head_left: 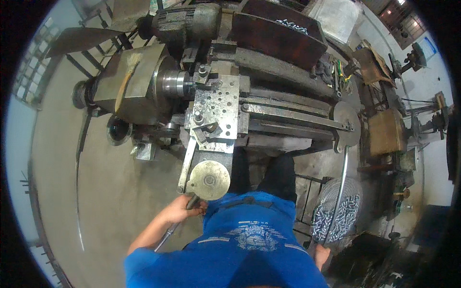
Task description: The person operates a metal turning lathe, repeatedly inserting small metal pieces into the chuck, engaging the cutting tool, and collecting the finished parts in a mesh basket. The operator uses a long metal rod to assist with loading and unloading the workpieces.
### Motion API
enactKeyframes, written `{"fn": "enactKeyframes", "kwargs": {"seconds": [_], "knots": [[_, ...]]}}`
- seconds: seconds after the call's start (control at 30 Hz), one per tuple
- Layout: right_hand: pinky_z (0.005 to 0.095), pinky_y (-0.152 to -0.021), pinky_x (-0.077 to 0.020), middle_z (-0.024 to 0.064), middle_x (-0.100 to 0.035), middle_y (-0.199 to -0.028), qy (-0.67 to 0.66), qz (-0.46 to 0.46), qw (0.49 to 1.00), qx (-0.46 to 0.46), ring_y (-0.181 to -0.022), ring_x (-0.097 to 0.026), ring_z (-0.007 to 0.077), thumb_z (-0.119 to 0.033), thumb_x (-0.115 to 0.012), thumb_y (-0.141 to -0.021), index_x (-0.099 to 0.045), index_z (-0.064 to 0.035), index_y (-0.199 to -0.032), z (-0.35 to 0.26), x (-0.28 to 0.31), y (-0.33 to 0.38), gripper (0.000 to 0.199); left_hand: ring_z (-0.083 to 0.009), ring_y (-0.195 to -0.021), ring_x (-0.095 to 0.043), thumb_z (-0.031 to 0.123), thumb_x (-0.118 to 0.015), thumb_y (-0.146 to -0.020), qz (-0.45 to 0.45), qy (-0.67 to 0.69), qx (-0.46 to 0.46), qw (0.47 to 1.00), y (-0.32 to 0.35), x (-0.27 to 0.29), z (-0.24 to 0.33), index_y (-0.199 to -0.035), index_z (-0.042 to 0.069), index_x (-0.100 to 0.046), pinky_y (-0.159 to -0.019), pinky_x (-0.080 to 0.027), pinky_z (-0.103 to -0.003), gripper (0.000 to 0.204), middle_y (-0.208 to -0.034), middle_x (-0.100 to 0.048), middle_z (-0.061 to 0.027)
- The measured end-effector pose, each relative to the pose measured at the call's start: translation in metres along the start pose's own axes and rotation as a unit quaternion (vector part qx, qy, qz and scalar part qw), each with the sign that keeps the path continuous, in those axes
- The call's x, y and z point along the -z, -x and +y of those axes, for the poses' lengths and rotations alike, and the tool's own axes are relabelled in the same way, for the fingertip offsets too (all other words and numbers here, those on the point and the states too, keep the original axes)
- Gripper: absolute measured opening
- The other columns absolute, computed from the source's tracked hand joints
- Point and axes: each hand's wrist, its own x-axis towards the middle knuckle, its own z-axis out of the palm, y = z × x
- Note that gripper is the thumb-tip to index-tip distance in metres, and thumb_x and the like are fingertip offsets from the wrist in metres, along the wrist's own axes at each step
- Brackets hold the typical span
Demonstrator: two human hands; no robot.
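Observation:
I stand over a lathe (pixel 269 67), looking down at my blue shirt. My left hand (pixel 185 209) is closed around a dark lever handle (pixel 191 201) just below the round metal handwheel (pixel 209 180) at the front of the carriage. My right hand (pixel 322 254) is low at my right side, mostly hidden by my body, next to a long thin metal rod (pixel 340 192); whether it grips the rod is unclear. The cross slide plate (pixel 217 103) with its many holes sits beside the chuck (pixel 175 82).
A wire basket (pixel 331 192) holding several small shiny metal parts stands at my right. More parts lie on the dark tray (pixel 288 24) behind the lathe. A brush (pixel 126 79) rests on the headstock. Bare concrete floor (pixel 96 192) spreads to the left; other machines stand at the right.

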Motion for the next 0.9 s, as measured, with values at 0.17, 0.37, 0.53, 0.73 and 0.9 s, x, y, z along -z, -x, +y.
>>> {"fn": "enactKeyframes", "kwargs": {"seconds": [0.17,0.37,0.53,0.73,0.9], "knots": [[0.0434,-0.069,-0.0461,0.0198,-0.064,-0.092,-0.169,0.051,0.965,0.194,-0.078,-0.062,0.0336,-0.011,-0.058,-0.065,-0.055,0.0058,-0.114,-0.097,0.029,-0.041,0.052,-0.0163,-0.088,-0.061,0.003,-0.062,-0.079,-0.012,-0.115,-0.011,0.993,-0.002,0.003,0.005,-0.103,-0.003,-0.057,-0.080,-0.048,-0.030,0.026,-0.096,-0.063,-0.0085],[0.0451,-0.078,-0.0458,0.0227,-0.061,-0.101,-0.058,0.112,0.970,0.206,-0.088,-0.060,0.0392,-0.024,-0.057,-0.066,-0.049,-0.0126,-0.126,-0.219,0.035,-0.100,0.062,-0.0149,-0.080,-0.061,0.017,-0.064,-0.080,0.108,-0.268,-0.008,0.957,0.008,-0.008,0.013,-0.095,0.002,-0.062,-0.073,-0.047,-0.031,0.021,-0.083,-0.065,-0.0088],[0.0470,-0.066,-0.0462,0.0188,-0.063,-0.086,0.063,0.177,0.933,0.308,-0.075,-0.060,0.0374,-0.032,-0.059,-0.069,-0.054,-0.0104,-0.119,-0.184,0.030,-0.257,0.055,-0.0165,-0.070,-0.060,0.028,-0.064,-0.080,0.193,-0.310,0.120,0.923,0.018,-0.027,0.031,-0.092,0.004,-0.063,-0.066,-0.046,-0.033,0.026,-0.078,-0.065,-0.0102],[0.0470,-0.068,-0.0461,0.0164,-0.063,-0.086,0.131,0.199,0.904,0.356,-0.078,-0.060,0.0359,-0.029,-0.057,-0.070,-0.062,-0.0104,-0.101,-0.205,0.047,-0.410,0.037,-0.0144,-0.074,-0.060,0.028,-0.064,-0.080,0.154,-0.302,0.168,0.926,0.019,-0.018,0.029,-0.101,0.004,-0.063,-0.068,-0.047,-0.031,0.031,-0.080,-0.066,-0.0078],[0.0468,-0.076,-0.0455,0.0108,-0.061,-0.096,0.201,0.220,0.895,0.332,-0.094,-0.057,0.0312,-0.034,-0.056,-0.072,-0.060,-0.0090,-0.103,-0.258,0.063,-0.460,0.040,-0.0137,-0.087,-0.060,0.022,-0.062,-0.085,0.066,-0.257,0.169,0.949,0.035,0.010,0.034,-0.112,0.001,-0.058,-0.079,-0.047,-0.029,0.035,-0.092,-0.066,-0.0065]]}}
